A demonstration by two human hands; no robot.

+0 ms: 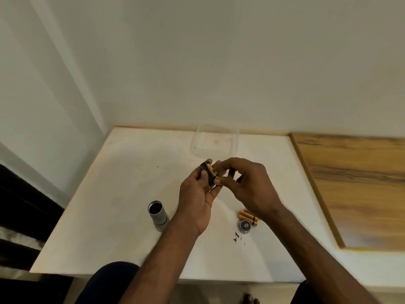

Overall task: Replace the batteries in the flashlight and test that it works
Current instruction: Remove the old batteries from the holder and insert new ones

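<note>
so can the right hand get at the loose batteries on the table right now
Probably yes: the loose batteries lie uncovered beside the tail cap, close under the right hand. Its fingers must first leave the battery holder.

The flashlight body (158,216) is showing a silver-grey metal shell with a dull sheen. The battery holder (207,174) is looking like black matt plastic. The loose batteries (247,216) are gleaming in glossy orange wrappers with black bands. The end cap (244,226) is looking dark, with a shiny centre. The container (214,139) is showing clear, smooth plastic. The counter (131,172) is looking white, matt and smooth, flecked with dark specks. The panel (355,183) beside it is showing grained wood with a soft sheen.
</note>
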